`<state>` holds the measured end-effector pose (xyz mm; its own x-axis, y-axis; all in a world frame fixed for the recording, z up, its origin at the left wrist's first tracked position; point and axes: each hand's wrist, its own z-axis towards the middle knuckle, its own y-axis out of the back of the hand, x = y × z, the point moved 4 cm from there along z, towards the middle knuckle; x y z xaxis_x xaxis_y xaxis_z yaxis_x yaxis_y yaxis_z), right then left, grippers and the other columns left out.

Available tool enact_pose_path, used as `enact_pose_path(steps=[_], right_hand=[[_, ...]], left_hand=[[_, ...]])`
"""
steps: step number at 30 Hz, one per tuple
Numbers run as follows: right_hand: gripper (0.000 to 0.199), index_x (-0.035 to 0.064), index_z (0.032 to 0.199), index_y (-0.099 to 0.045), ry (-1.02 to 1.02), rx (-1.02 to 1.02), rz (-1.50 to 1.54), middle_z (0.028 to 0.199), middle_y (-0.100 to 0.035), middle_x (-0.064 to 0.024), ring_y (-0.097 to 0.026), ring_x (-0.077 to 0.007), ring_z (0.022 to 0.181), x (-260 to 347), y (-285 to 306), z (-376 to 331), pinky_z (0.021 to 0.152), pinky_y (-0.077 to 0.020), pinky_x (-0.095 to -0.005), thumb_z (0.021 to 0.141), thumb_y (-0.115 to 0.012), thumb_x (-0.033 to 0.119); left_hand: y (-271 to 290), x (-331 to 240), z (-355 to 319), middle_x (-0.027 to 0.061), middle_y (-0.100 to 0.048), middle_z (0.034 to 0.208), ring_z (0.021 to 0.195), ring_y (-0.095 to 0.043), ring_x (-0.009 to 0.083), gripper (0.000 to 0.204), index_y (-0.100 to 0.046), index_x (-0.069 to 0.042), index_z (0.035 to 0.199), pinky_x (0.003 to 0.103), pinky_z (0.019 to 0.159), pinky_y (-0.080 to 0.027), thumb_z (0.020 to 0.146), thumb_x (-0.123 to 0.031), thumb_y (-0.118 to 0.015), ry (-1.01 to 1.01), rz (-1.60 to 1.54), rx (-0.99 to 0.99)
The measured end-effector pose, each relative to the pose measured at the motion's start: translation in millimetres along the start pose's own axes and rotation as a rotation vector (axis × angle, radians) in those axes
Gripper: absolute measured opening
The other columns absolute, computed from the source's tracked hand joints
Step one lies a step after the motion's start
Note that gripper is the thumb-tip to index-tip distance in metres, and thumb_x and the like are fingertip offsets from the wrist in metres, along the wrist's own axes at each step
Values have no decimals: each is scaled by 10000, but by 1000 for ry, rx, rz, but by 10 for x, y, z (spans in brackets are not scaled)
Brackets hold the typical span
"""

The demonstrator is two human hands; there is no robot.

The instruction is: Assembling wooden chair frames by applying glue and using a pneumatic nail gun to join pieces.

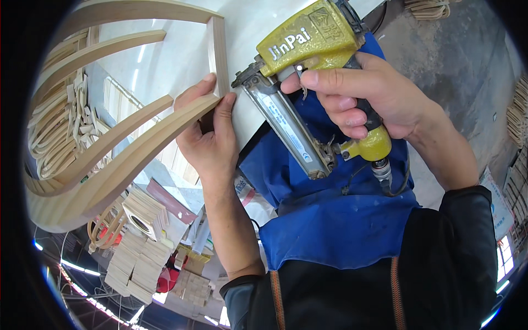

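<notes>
My right hand (363,99) is wrapped round the grip of a yellow pneumatic nail gun (308,38), with the index finger at the trigger. The gun's silver magazine slants down to the right, and a hose fitting sits below the grip. Its nose is right beside a short straight wooden crosspiece (218,52); whether they touch I cannot tell. My left hand (206,132) grips a curved wooden frame (126,143) where its bent strip meets the crosspiece's near end. The thumb and fingers lie on either side of that corner.
A pale worktable (165,60) lies under the frame. Several curved wooden pieces (60,132) are heaped at the left. Stacked wooden boards (137,264) stand at the lower left. A blue apron (341,225) covers my front. More bent wood (429,8) lies on the floor at the far right.
</notes>
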<state>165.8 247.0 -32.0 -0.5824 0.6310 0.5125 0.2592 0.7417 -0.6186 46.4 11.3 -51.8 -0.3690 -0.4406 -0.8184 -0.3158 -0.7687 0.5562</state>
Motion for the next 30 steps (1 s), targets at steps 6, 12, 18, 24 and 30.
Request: enact_pose_path(steps=[6, 12, 18, 24, 30], right_hand=[[320, -37, 1167, -748, -3, 20, 14, 676, -517, 21, -464, -65, 531, -63, 4, 42, 469, -383, -230, 1099, -724, 275], [316, -25, 1130, -745, -13, 9, -21, 659, -519, 19, -467, -67, 522, -71, -12, 52, 480, -395, -225, 1097, -730, 289], [324, -19, 1096, -734, -30, 3, -45, 635, -514, 21, -465, -67, 507, -77, -26, 68, 486, -412, -226, 1095, -737, 305], [343, -28, 1110, -727, -20, -22, -66, 620, -501, 28, -461, -64, 494, -42, -59, 57, 477, -414, -226, 1096, -738, 315], [345, -35, 1153, -722, -20, 66, 6, 622, -487, 41, -457, -55, 489, -122, 17, 97, 459, -402, -218, 1106, -723, 307]], left_hand=[[6, -3, -16, 105, -747, 1322, 1123, -742, 222, 304, -731, -40, 1221, 333, 991, -629, 952, 44, -844, -32, 19, -24], [18, 9, -7, 102, -745, 1326, 1162, -735, 220, 298, -730, -43, 1211, 329, 998, -628, 951, 47, -844, -41, 8, -14], [21, 19, -10, 104, -744, 1325, 1159, -734, 219, 305, -730, -42, 1218, 330, 993, -629, 950, 52, -842, -34, 12, -19], [35, -2, -12, 124, -747, 1359, 1206, -731, 242, 363, -715, -25, 1314, 372, 1087, -584, 975, 57, -814, -30, 24, 8], [14, -25, -3, 108, -748, 1301, 1119, -742, 220, 326, -736, -45, 1252, 330, 971, -628, 955, 48, -836, -76, 36, -19]])
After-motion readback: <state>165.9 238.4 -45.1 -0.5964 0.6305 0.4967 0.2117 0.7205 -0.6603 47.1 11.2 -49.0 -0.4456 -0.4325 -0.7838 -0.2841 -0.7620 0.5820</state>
